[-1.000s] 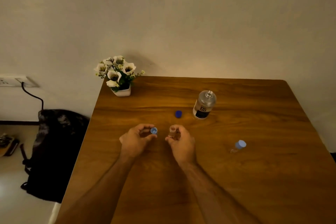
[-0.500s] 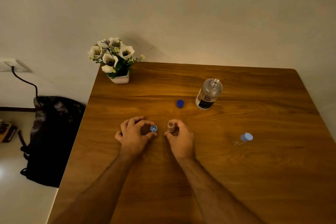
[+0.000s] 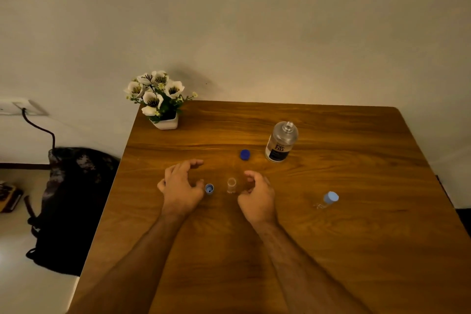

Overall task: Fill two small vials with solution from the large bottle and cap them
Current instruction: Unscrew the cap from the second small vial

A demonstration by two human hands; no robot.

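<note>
with both my left hand (image 3: 181, 187) and right hand (image 3: 257, 196) loosely spread and holding nothing, the open vial (image 3: 231, 185) stands between them, so i should steady it first, then bring the large bottle (image 3: 281, 142) slowly.

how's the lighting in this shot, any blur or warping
Head view: dim, warm light, brightest on the wall behind the table; the flower pot casts a soft shadow up the wall; the open vial is faint, hard to make out; wide-angle warping bends the table edges; no strong glare.
</note>
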